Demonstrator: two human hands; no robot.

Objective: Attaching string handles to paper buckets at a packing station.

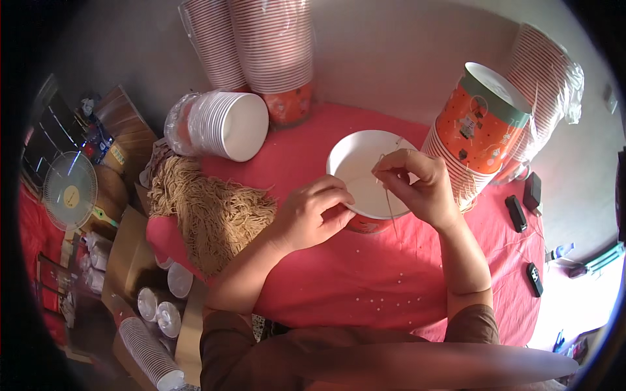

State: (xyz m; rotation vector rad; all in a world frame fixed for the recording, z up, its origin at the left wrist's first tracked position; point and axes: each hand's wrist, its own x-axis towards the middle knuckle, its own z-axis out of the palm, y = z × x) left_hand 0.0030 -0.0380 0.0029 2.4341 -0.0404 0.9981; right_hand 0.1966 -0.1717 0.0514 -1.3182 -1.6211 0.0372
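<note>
A white-lined paper bucket (pixel 355 153) with an orange printed outside stands on the red-covered table in front of me. My left hand (pixel 316 212) is closed, its thumb and fingertips pinching at the bucket's near-left rim. Whether a cord end is also between them is hidden. Over the right side of the opening, my right hand (pixel 420 182) pinches a thin tan cord (pixel 392 212). One length of the cord hangs down past the near rim, and another piece shows at the far rim. Left of my left forearm lies a big bundle of tan cords (pixel 212 208).
Nested bucket stacks (pixel 270 45) rise at the back; another stack (pixel 228 127) lies sideways at the left. Orange buckets (pixel 479 124) stand at the right, with cords hanging. Small white beads (pixel 381 301) dot the red cloth (pixel 313 287). A cardboard box (pixel 134 254) holds wrapped cups.
</note>
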